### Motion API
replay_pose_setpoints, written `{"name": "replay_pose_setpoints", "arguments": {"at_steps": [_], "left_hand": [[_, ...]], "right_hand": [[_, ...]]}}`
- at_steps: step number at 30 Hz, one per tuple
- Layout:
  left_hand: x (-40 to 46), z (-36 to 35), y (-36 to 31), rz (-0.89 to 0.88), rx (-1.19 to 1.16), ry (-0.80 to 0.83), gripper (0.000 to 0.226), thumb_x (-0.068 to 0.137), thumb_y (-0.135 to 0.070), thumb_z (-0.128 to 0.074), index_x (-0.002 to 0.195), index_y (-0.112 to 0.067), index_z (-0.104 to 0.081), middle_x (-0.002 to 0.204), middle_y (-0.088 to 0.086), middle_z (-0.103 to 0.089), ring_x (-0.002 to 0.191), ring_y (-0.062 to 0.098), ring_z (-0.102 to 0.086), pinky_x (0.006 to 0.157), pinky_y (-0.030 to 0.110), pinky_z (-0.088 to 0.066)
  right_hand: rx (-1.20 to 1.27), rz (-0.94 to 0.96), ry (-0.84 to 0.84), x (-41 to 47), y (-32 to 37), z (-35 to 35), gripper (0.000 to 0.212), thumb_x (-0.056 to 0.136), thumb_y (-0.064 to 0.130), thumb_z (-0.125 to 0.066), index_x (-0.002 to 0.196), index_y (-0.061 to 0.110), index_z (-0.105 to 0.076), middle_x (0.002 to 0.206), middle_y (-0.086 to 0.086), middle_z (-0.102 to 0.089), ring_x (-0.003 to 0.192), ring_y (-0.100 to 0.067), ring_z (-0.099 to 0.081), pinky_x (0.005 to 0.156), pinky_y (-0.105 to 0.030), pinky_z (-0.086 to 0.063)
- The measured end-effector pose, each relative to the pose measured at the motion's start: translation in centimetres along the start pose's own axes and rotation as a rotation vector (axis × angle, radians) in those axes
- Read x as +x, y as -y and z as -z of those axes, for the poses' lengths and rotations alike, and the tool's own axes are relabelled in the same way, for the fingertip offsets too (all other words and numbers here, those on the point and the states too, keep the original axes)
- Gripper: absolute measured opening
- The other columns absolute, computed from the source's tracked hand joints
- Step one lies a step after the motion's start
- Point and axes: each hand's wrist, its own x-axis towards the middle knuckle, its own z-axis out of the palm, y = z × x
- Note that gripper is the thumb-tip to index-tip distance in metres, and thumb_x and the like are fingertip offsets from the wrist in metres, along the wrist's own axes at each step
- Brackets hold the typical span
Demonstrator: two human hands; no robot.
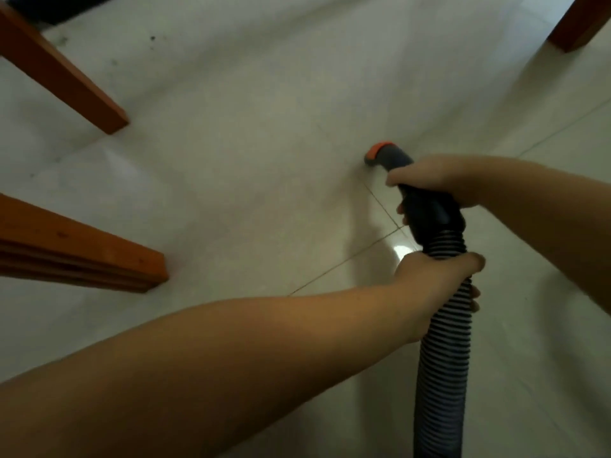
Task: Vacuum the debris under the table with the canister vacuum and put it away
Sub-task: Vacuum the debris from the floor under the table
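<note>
Pale floor tiles [251,166] spread between wooden table legs [66,77]. Right hand [439,180] grips the vacuum handle [429,216], its orange-tipped nozzle [380,153] at the floor; left hand [436,285] wraps the ribbed hose [443,375].

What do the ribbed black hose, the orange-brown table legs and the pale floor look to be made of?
The ribbed black hose looks like flexible plastic, going by its corrugated rings. The orange-brown table legs seem varnished wood, square-cut with faint grain. The pale floor is probably glazed tile, given its grout lines and glare.

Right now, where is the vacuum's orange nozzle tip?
In the head view, the nozzle meets the floor right of centre, just beyond the right hand.
</note>
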Motion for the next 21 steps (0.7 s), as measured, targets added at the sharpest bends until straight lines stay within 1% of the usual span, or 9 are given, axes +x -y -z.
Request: {"name": "replay_pose_setpoints", "arguments": {"at_steps": [2, 3, 5, 7, 11, 14, 16, 18, 21], "left_hand": [[-1.4, 1.6, 1.3, 0.022, 0.007, 0.001, 0.056, 0.091, -0.042, -0.058, 0.123, 0.003, -0.055, 0.118, 0.027, -0.062, 0.105, 0.035, -0.066, 0.09, 0.038, -0.051], [-2.3, 2.5, 2.1, 0.031, -0.007, 0.007, 0.054, 0.091, -0.041, -0.058, 0.123, 0.003, -0.055, 0.118, 0.026, -0.063, 0.099, 0.031, -0.068, 0.089, 0.038, -0.052], [-3.5, 4.2, 4.3, 0.038, -0.048, 0.016, 0.052, 0.091, -0.038, -0.06, 0.123, 0.003, -0.055, 0.118, 0.025, -0.064, 0.088, 0.023, -0.07, 0.085, 0.034, -0.055], [-5.3, 5.3, 5.9, 0.051, -0.126, 0.002, 0.049, 0.089, -0.036, -0.063, 0.121, 0.002, -0.056, 0.114, 0.024, -0.066, 0.079, 0.018, -0.069, 0.082, 0.034, -0.057], [-8.0, 5.5, 9.4, 0.021, -0.222, -0.073, 0.045, 0.088, -0.036, -0.065, 0.115, -0.001, -0.058, 0.096, 0.011, -0.072, 0.082, 0.019, -0.072, 0.078, 0.033, -0.058], [-8.8, 4.3, 10.5, -0.011, -0.239, -0.091, 0.039, 0.088, -0.036, -0.065, 0.107, -0.002, -0.061, 0.084, 0.005, -0.071, 0.084, 0.022, -0.072, 0.074, 0.029, -0.058], [-9.2, 3.7, 10.5, -0.026, -0.215, -0.058, 0.039, 0.089, -0.037, -0.064, 0.106, -0.003, -0.061, 0.083, 0.004, -0.071, 0.087, 0.023, -0.072, 0.072, 0.027, -0.057], [-9.5, 3.1, 10.0, -0.028, -0.197, -0.026, 0.042, 0.089, -0.037, -0.063, 0.11, -0.001, -0.061, 0.092, 0.013, -0.072, 0.077, 0.016, -0.07, 0.071, 0.026, -0.057], [-9.7, 2.2, 9.4, -0.046, -0.156, 0.028, 0.046, 0.089, -0.036, -0.062, 0.115, 0.003, -0.06, 0.11, 0.024, -0.067, 0.071, 0.012, -0.067, 0.071, 0.027, -0.057]], "right_hand": [[-0.001, 0.027, 0.023, -0.4, 0.1, -2.7, 0.024, 0.096, 0.024, -0.051, 0.085, 0.003, -0.045, 0.079, -0.017, -0.063, 0.067, -0.03, -0.062, 0.061, -0.039, -0.055], [-0.018, 0.056, 0.021, -0.6, 0.4, -4.2, 0.024, 0.094, 0.024, -0.053, 0.089, 0.002, -0.046, 0.084, -0.02, -0.065, 0.072, -0.033, -0.065, 0.066, -0.041, -0.057], [-0.085, 0.081, 0.046, -1.2, 1.1, -7.0, 0.03, 0.091, 0.027, -0.057, 0.102, 0.001, -0.046, 0.097, -0.024, -0.066, 0.087, -0.04, -0.068, 0.079, -0.048, -0.058], [-0.144, 0.095, 0.109, -2.1, 1.7, -9.8, 0.035, 0.091, 0.028, -0.058, 0.11, 0.002, -0.045, 0.104, -0.025, -0.065, 0.092, -0.04, -0.068, 0.083, -0.048, -0.057], [-0.296, 0.132, 0.218, -3.3, 1.8, -14.4, 0.04, 0.09, 0.029, -0.058, 0.117, 0.003, -0.046, 0.107, -0.024, -0.065, 0.093, -0.039, -0.068, 0.087, -0.049, -0.056], [-0.372, 0.121, 0.236, -4.0, 1.3, -15.4, 0.041, 0.089, 0.03, -0.059, 0.118, 0.003, -0.046, 0.103, -0.022, -0.066, 0.089, -0.037, -0.069, 0.086, -0.047, -0.057], [-0.364, 0.087, 0.22, -4.7, 0.9, -14.9, 0.04, 0.09, 0.028, -0.059, 0.117, 0.002, -0.045, 0.094, -0.019, -0.067, 0.079, -0.033, -0.069, 0.078, -0.042, -0.059], [-0.321, 0.047, 0.203, -5.2, 0.5, -14.0, 0.038, 0.091, 0.026, -0.058, 0.117, 0.002, -0.044, 0.083, -0.016, -0.068, 0.069, -0.029, -0.068, 0.067, -0.036, -0.058], [-0.275, -0.009, 0.175, -5.8, 0.1, -12.5, 0.038, 0.092, 0.025, -0.058, 0.117, 0.002, -0.041, 0.08, -0.017, -0.068, 0.067, -0.03, -0.068, 0.061, -0.035, -0.058]]}}
